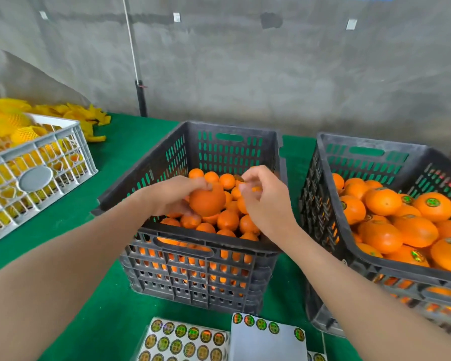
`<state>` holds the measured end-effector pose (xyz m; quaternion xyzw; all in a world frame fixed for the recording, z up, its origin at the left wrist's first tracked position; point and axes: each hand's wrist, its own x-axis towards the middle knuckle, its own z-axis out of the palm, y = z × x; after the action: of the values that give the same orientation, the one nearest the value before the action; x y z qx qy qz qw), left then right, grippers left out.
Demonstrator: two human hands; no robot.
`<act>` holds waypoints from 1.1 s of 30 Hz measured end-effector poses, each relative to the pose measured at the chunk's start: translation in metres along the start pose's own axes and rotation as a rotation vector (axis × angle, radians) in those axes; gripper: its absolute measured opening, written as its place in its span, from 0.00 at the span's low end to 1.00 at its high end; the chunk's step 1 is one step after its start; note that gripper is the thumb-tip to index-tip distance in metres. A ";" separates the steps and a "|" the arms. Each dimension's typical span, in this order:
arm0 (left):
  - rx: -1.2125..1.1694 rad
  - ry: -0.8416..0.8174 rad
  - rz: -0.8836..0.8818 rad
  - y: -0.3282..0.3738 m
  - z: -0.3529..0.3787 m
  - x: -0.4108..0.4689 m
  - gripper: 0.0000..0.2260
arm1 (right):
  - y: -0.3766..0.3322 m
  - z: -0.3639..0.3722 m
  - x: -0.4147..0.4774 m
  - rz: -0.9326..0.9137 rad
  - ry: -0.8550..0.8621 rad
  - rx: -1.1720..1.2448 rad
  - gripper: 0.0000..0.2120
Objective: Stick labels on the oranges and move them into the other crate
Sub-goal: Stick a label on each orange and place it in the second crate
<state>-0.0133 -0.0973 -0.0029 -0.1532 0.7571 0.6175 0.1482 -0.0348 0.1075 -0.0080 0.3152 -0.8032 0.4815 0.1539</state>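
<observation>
One orange [207, 201] fills left grip [176, 195]; right grip [264, 196] pinched beside it.

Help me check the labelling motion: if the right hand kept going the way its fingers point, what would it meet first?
Probably the held orange in the left hand: the right hand points its fingers left toward it, though depth is unclear.

Person, two arms in view, entering from the lower left and lower right edges of the frame.
Left hand [175, 195]: bare, no glove, no ring or watch seen.
Right hand [267, 201]: bare, no glove, no ring or bracelet seen.
Forearms: both uncovered along their whole visible length; no sleeve, cuff or band shows.
Fingers [248, 175]: bare, nails short where visible; finer detail blurred.
</observation>
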 end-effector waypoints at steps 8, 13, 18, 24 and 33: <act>-0.399 -0.092 0.024 0.030 0.064 -0.061 0.31 | -0.033 -0.066 -0.037 0.226 -0.074 0.491 0.09; -0.432 -0.199 0.054 0.034 0.119 -0.082 0.30 | -0.041 -0.110 -0.066 0.205 -0.220 0.383 0.09; -0.383 -0.314 0.118 0.031 0.162 -0.088 0.28 | -0.034 -0.145 -0.084 0.188 -0.311 0.181 0.11; -0.419 -0.364 0.122 0.028 0.195 -0.090 0.27 | -0.027 -0.168 -0.099 0.154 -0.340 0.061 0.11; -0.436 -0.396 0.117 0.019 0.222 -0.089 0.27 | -0.025 -0.185 -0.116 0.073 -0.293 -0.125 0.06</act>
<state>0.0678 0.1284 0.0079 -0.0141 0.5704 0.7910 0.2208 0.0587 0.3020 0.0355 0.3424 -0.8563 0.3849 0.0365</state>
